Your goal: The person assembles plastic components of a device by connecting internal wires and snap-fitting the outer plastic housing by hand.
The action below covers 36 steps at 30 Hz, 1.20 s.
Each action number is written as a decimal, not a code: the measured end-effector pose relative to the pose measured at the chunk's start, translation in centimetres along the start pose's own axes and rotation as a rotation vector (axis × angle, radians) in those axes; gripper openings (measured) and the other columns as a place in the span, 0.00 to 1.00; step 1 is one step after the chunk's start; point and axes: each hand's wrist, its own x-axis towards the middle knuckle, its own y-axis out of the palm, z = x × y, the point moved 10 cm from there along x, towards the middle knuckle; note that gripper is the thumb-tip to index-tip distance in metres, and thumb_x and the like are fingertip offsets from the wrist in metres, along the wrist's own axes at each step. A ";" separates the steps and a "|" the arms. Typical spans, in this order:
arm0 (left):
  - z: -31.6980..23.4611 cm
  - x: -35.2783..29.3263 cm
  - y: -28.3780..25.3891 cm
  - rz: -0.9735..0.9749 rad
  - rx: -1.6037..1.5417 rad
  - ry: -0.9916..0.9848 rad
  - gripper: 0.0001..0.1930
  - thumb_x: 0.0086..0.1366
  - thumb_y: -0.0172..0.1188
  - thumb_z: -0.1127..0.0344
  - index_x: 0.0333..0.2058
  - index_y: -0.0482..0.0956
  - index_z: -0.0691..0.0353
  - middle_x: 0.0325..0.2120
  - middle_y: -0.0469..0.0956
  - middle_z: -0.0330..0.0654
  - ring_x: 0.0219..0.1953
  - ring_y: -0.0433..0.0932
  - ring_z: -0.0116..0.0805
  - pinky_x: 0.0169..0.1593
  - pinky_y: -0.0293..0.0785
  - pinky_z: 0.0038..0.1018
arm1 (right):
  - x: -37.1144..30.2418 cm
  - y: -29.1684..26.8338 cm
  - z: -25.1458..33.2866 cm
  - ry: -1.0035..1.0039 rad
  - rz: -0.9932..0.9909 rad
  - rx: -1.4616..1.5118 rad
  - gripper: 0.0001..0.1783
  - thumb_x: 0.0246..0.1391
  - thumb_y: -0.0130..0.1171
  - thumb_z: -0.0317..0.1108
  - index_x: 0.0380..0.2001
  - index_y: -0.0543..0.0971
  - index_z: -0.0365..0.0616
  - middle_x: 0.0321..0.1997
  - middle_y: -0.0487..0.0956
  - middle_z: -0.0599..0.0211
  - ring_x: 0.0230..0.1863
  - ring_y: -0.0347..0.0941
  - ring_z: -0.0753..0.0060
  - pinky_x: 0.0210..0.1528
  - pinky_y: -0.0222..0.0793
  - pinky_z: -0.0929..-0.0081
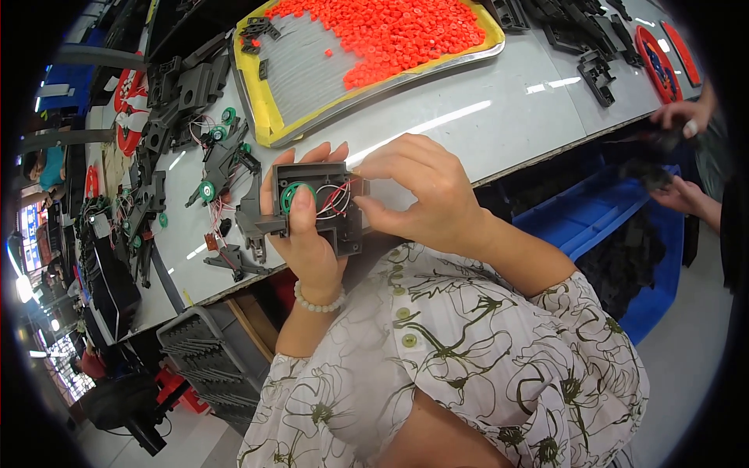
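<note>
My left hand grips a dark grey plastic housing from below, its thumb pressed on a round green part inside. Thin red and white wires loop across the housing's open inner side. My right hand is at the housing's right edge, thumb and fingertips closed in a pinch there. Whatever lies between those fingertips is too small and covered to name. The housing is held up in front of my body, over the near edge of the white table.
A yellow-edged tray holds many small red pieces. Grey housings with green discs and wires lie to the left. Further dark parts and a red dish are at the right. Another person's hands work above a blue bin.
</note>
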 end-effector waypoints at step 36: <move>0.2 0.2 0.7 0.025 0.058 0.006 0.22 0.62 0.46 0.64 0.52 0.57 0.69 0.46 0.68 0.61 0.50 0.70 0.54 0.47 0.73 0.44 | -0.2 0.3 -0.9 0.065 0.065 -0.007 0.16 0.32 0.65 0.24 0.30 0.76 0.40 0.30 0.78 0.64 0.32 0.75 0.62 0.38 0.69 0.72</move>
